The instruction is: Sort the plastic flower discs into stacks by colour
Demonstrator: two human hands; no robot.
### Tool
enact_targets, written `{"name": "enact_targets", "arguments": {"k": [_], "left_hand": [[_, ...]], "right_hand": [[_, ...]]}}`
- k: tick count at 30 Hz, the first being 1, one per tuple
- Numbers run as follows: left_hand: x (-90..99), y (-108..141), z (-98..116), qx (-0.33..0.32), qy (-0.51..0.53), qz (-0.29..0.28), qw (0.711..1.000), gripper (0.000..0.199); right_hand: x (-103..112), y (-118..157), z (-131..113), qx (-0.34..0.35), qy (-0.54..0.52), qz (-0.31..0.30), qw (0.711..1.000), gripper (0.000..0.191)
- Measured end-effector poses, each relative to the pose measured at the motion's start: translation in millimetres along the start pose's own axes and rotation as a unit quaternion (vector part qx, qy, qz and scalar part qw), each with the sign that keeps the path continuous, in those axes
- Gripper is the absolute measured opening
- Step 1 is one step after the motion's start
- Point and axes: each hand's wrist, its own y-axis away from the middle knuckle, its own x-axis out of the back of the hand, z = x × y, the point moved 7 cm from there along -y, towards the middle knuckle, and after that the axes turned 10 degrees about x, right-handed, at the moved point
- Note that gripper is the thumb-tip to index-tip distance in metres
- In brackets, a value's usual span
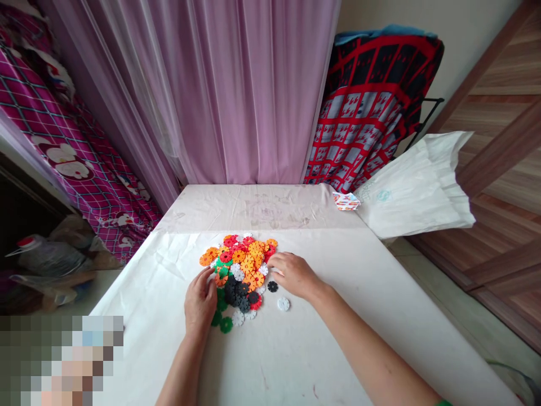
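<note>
A heap of flower-shaped plastic interlocking discs [249,265] lies on the white-covered table [346,316]. Orange and red ones are mostly at the back, with black, green and white ones nearer me. At the heap's left edge is my left hand [200,301], loosely bent, fingertips by the green and orange discs. My right hand [293,275] rests at the right edge, fingers half curled and apart from the thumb. Neither hand shows a disc in its grasp. Just below the right hand lie a black disc [273,287] and a white disc [283,304], apart from the heap.
A small patterned paper piece [346,201] sits at the table's far right corner beside a white bag [414,192]. Purple curtains [253,90] hang behind the table. A red-and-black cloth [350,113] drapes at back right. A pixelated patch covers the lower left.
</note>
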Motion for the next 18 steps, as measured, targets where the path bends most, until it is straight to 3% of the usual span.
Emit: {"name": "enact_targets", "arguments": {"k": [3, 7, 15, 18], "left_hand": [[-2.3, -6.0, -1.2, 0.025, 0.032, -0.005, 0.999, 0.033], [-0.6, -4.5, -6.3, 0.041, 0.064, -0.014, 0.997, 0.033], [-5.5, -4.4, 1.5, 0.005, 0.067, -0.028, 0.997, 0.031], [-5.8, -4.2, 3.6, -0.004, 0.056, -0.030, 0.998, 0.031]], "right_hand": [[-23.1, -29.2, -17.7, 0.038, -0.002, 0.016, 0.999, 0.028], [-42.7, -51.2, -22.7, 0.059, 0.017, -0.007, 0.998, 0.028], [-43.6, -67.3, -32.2, 0.087, 0.064, -0.053, 0.993, 0.010], [-43.0, -64.6, -36.2, 0.100, 0.061, -0.013, 0.993, 0.011]]}}
